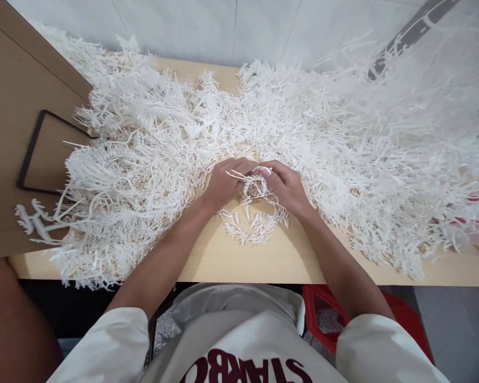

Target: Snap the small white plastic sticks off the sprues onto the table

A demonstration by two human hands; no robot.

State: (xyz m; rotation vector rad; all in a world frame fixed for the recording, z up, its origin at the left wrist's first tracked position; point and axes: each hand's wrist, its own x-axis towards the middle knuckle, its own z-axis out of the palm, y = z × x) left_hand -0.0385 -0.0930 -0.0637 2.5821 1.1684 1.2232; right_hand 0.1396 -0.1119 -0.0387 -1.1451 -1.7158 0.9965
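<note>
Between my two hands is a white branching plastic sprig [255, 183], its thin twigs spreading down toward me. My left hand [228, 183] has its fingers curled at the sprig's left side, the fingertips partly hidden. My right hand [284, 183] pinches the sprig near its upper end with thumb and forefinger. Just below the hands, short white plastic bits [255, 226] lie scattered on the tabletop. A large heap of white plastic sprigs [143, 154] surrounds the hands on the left, behind and on the right.
The pale wooden table [239, 266] runs across in front of me, against a light panelled wall [207, 26]. A brown cardboard box [16, 106] with a black wire frame [32, 151] stands at left. A red stool [319, 319] is below the table, and a clear bag [477, 239] lies at far right.
</note>
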